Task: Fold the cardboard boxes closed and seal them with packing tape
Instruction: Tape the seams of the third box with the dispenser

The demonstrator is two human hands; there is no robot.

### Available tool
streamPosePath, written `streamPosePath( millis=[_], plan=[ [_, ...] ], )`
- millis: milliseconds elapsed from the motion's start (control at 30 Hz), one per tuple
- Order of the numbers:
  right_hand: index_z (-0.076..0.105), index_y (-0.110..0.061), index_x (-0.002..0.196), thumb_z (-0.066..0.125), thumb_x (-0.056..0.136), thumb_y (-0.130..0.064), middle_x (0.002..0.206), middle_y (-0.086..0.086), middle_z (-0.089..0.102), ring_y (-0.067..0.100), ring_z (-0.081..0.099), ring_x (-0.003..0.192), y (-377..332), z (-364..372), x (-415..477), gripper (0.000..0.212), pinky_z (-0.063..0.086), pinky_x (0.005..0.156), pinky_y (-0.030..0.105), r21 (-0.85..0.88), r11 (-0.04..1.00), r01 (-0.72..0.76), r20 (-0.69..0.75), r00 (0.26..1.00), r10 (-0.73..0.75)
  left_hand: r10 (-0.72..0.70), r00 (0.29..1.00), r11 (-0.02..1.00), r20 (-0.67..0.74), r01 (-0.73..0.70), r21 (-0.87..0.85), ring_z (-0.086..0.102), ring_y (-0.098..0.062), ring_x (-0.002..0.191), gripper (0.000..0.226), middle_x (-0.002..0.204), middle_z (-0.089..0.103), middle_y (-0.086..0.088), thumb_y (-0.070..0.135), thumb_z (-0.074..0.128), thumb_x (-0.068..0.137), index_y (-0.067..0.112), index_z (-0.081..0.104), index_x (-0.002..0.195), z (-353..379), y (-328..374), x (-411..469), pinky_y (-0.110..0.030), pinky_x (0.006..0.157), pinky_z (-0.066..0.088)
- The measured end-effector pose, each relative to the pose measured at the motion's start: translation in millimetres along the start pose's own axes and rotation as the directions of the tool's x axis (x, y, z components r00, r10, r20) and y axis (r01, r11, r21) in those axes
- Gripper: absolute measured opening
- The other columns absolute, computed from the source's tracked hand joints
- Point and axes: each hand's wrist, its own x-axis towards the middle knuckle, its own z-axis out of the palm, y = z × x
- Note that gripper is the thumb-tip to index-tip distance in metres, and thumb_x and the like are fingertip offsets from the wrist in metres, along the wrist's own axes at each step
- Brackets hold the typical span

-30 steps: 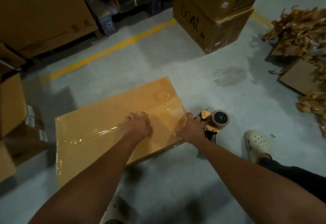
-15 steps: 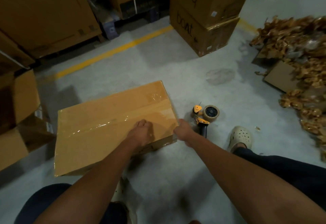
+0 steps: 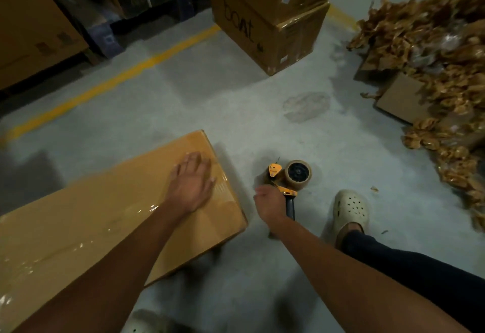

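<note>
Box: the taped cardboard box (image 3: pixel 86 227) is lying flat on the floor (image 3: pixel 236 101), lower left.
Left hand: the left hand (image 3: pixel 193 183) has slid toward the box's far right end and is pressing flat, fingers (image 3: pixel 195 161) straight.
Right hand: the right hand (image 3: pixel 267 205) has left the box edge and is curling beside the tape dispenser (image 3: pixel 290 178) handle; I cannot tell if it is gripping.
Room: grey concrete is carrying a yellow line (image 3: pixel 118 80), stacked boxes (image 3: pixel 267 23) and a brown scrap heap (image 3: pixel 433 52).
</note>
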Motion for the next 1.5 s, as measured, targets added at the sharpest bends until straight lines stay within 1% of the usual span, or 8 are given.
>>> streamPosePath(
  millis=[267,533,700,833,900,1000,1100,1500],
  plan=[
    [0.064,-0.006,0.102,0.052,0.094,-0.025,0.093,0.011,0.063,0.032,0.062,0.105,69,-37,73,0.023,0.044,0.086,0.032,-0.448,0.848,-0.283,-0.101,0.959,0.266,-0.078,0.974,0.997,-0.213,0.08,0.002,0.034,-0.037,0.138,0.058,0.146,0.038,-0.019,0.052,0.032,0.099,0.014,0.043,0.141,3,-34,85,-0.057,0.114,0.023],
    [0.059,-0.004,0.092,0.068,0.088,-0.029,0.087,0.012,0.06,0.021,0.057,0.074,66,-29,98,0.027,0.048,0.063,0.028,0.135,0.789,-0.6,0.286,0.786,0.548,-0.066,0.918,0.994,-0.391,0.095,0.055,0.04,-0.034,0.131,0.054,0.139,0.047,-0.015,0.046,0.029,0.101,0.013,0.042,0.142,27,-36,88,-0.055,0.112,0.025],
    [0.056,-0.005,0.101,0.057,0.085,-0.01,0.078,0.011,0.058,0.026,0.062,0.066,24,-19,94,0.017,0.054,0.048,0.028,0.536,0.64,-0.551,0.358,0.835,0.419,-0.093,0.948,0.995,-0.304,0.096,-0.006,0.033,-0.033,0.139,0.05,0.145,0.042,-0.014,0.043,0.037,0.104,0.016,0.038,0.146,17,-32,87,-0.055,0.116,0.019],
    [0.053,-0.004,0.105,0.05,0.092,-0.005,0.075,0.015,0.066,0.027,0.066,0.059,-5,-35,62,0.013,0.056,0.047,0.031,0.527,0.678,-0.512,0.427,0.85,0.31,-0.133,0.977,0.987,-0.166,0.116,-0.107,0.023,-0.036,0.146,0.05,0.156,0.031,-0.018,0.034,0.052,0.1,0.011,0.044,0.143,-13,-23,78,-0.045,0.119,0.022],
    [0.054,-0.002,0.102,0.05,0.092,-0.004,0.077,0.017,0.07,0.024,0.064,0.056,-22,-44,43,0.011,0.054,0.048,0.028,0.502,0.719,-0.481,0.476,0.847,0.235,-0.165,0.973,0.948,-0.161,0.111,-0.299,0.047,-0.033,0.13,0.031,0.138,0.05,-0.018,0.019,0.058,0.096,0.007,0.061,0.124,-29,-7,65,-0.029,0.106,0.037],
    [0.055,-0.003,0.092,0.054,0.087,-0.001,0.07,0.012,0.062,0.019,0.055,0.054,-49,-56,11,0.005,0.05,0.05,0.027,0.459,0.811,-0.363,0.466,0.876,0.128,-0.411,0.909,0.506,0.069,0.29,-0.812,0.062,-0.019,0.065,0.015,0.091,0.064,-0.015,0.006,0.053,0.096,0.01,0.065,0.088,-60,26,42,-0.026,0.063,0.055],
    [0.054,-0.003,0.091,0.056,0.084,0.0,0.065,0.011,0.056,0.02,0.051,0.052,-75,-67,-28,0.008,0.047,0.049,0.028,0.426,0.874,-0.234,0.447,0.894,0.021,-0.411,0.852,0.042,0.323,0.371,-0.928,0.063,-0.025,0.069,0.011,0.092,0.063,-0.017,0.016,0.051,0.101,0.009,0.059,0.1,-87,48,16,-0.03,0.056,0.055],
    [0.055,-0.002,0.091,0.057,0.084,-0.001,0.063,0.015,0.057,0.023,0.052,0.05,-102,-125,-193,0.008,0.046,0.05,0.031,0.17,0.968,0.184,0.468,0.85,-0.244,-0.192,0.866,-0.606,0.462,0.266,-0.75,0.067,-0.036,0.097,0.021,0.118,0.055,-0.028,0.013,0.057,0.1,-0.001,0.062,0.115,-141,89,-138,-0.03,0.055,0.06]
  ],
)
